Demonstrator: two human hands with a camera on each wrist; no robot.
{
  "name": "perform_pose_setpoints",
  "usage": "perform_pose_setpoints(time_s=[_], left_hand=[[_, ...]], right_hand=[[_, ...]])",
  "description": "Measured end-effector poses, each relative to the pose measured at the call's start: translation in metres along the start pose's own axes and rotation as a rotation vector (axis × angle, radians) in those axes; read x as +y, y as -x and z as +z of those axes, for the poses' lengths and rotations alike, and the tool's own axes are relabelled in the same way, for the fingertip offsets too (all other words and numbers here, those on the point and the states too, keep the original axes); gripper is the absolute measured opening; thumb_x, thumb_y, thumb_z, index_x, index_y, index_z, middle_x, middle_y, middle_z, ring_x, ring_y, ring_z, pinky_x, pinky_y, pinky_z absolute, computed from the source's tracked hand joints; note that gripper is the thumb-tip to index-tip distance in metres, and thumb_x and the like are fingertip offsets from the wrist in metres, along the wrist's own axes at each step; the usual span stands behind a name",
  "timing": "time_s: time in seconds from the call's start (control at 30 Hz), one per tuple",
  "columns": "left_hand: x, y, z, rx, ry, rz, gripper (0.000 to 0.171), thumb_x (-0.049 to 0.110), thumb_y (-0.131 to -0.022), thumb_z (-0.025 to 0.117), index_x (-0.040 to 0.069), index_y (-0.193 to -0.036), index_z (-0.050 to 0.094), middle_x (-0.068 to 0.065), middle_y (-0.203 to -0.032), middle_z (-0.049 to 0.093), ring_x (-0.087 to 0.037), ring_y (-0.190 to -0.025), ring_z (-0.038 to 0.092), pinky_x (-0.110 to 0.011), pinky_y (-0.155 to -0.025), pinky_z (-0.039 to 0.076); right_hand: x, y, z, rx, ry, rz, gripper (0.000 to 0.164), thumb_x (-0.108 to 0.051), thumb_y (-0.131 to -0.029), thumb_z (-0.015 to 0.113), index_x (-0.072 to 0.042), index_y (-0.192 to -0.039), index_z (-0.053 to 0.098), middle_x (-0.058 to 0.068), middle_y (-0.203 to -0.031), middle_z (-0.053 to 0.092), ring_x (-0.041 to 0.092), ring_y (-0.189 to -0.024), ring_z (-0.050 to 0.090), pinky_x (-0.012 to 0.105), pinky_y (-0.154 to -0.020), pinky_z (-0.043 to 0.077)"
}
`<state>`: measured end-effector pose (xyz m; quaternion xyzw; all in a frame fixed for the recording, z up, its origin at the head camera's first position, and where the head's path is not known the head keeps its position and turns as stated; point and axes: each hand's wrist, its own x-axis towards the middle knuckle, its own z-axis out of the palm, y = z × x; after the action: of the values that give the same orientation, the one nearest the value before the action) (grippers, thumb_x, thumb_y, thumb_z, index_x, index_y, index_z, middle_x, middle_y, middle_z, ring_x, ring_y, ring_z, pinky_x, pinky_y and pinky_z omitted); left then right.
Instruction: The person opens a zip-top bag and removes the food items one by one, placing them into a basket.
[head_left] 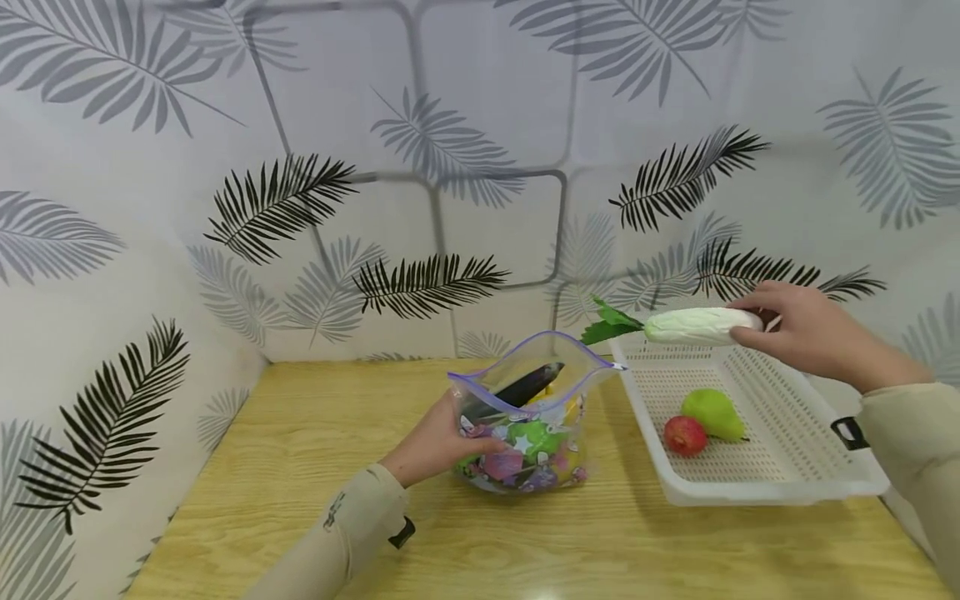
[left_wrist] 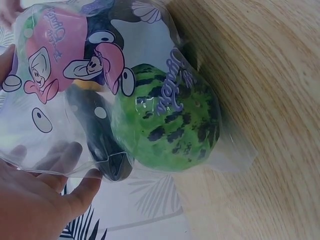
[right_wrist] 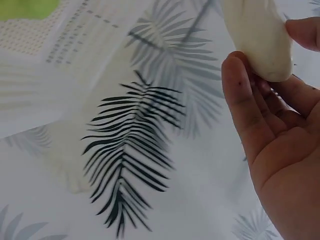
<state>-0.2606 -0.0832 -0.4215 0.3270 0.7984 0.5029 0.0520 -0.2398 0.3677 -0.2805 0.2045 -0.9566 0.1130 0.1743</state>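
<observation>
My left hand (head_left: 438, 442) grips the left side of a clear zip bag (head_left: 540, 479) with a purple rim and cartoon prints, its thumb across the front. The bag stands on the table with its mouth spread apart. Inside it are a dark eggplant (head_left: 528, 385), leaning up toward the mouth, and a green striped watermelon (left_wrist: 167, 120); yellow shows behind them. Up over the white basket, my right hand (head_left: 806, 333) pinches a white radish (head_left: 697, 326) by its blunt end. The radish lies level, its green leaves (head_left: 611, 322) pointing left near the bag's right corner.
The white perforated basket (head_left: 772, 493) stands right of the bag, with a green pear (head_left: 712, 414) and a red round fruit (head_left: 685, 436) in it. Under everything is a wooden table (head_left: 315, 433). A leaf-patterned cloth (head_left: 480, 217) hangs behind it.
</observation>
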Motion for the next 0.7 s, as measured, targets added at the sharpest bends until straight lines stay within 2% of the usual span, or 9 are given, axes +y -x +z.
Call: perform_pose_setpoints(time_s=[0.1,0.23,0.37,0.47,0.6,0.7], left_hand=[[0.0,0.001,-0.001,0.015,-0.007,-0.002,0.092,0.038,-0.075,0.08,0.031,-0.149,0.026,0.006,-0.147,0.035,-0.007,-0.126,0.034,-0.052,-0.103,0.035],[0.003,0.003,-0.002,0.017,-0.003,0.009,0.093,0.036,-0.076,0.08,0.028,-0.15,0.025,0.003,-0.148,0.034,-0.012,-0.126,0.034,-0.055,-0.102,0.034],[0.016,0.006,-0.001,0.01,0.035,0.029,0.092,0.028,-0.077,0.08,0.022,-0.151,0.025,-0.004,-0.149,0.034,-0.018,-0.128,0.033,-0.057,-0.104,0.031],[0.024,0.008,0.0,0.011,0.05,0.025,0.091,0.026,-0.077,0.08,0.02,-0.15,0.027,-0.006,-0.148,0.035,-0.019,-0.128,0.033,-0.057,-0.104,0.03],[0.019,0.007,0.001,0.016,0.042,0.015,0.091,0.029,-0.076,0.08,0.022,-0.15,0.027,-0.003,-0.148,0.034,-0.016,-0.128,0.033,-0.057,-0.104,0.031],[0.009,0.004,0.001,0.017,0.029,0.019,0.093,0.032,-0.076,0.08,0.024,-0.15,0.025,0.001,-0.149,0.032,-0.014,-0.128,0.032,-0.056,-0.105,0.03]], right_hand=[[0.023,0.001,0.019,-0.13,0.021,0.056,0.03,-0.021,-0.084,0.07,0.0,-0.106,0.069,0.005,-0.084,0.062,0.017,-0.07,0.051,0.038,-0.058,0.046],[0.047,0.001,0.048,-0.277,0.019,0.101,0.035,-0.021,-0.086,0.068,0.005,-0.108,0.068,0.009,-0.09,0.067,0.017,-0.073,0.055,0.042,-0.062,0.05],[0.065,0.001,0.069,-0.395,0.004,0.129,0.033,-0.019,-0.086,0.066,0.008,-0.104,0.068,0.009,-0.086,0.069,0.018,-0.072,0.056,0.044,-0.063,0.052],[0.074,0.001,0.078,-0.479,-0.002,0.163,0.031,-0.019,-0.087,0.064,0.008,-0.102,0.068,0.008,-0.082,0.068,0.017,-0.068,0.053,0.042,-0.061,0.051],[0.081,-0.001,0.085,-0.533,-0.013,0.186,0.022,-0.016,-0.089,0.061,0.004,-0.093,0.069,0.006,-0.077,0.064,0.018,-0.064,0.05,0.039,-0.058,0.047],[0.087,-0.001,0.087,-0.552,0.003,0.179,0.021,-0.014,-0.088,0.062,0.005,-0.092,0.069,0.011,-0.079,0.066,0.023,-0.068,0.055,0.042,-0.062,0.05]])
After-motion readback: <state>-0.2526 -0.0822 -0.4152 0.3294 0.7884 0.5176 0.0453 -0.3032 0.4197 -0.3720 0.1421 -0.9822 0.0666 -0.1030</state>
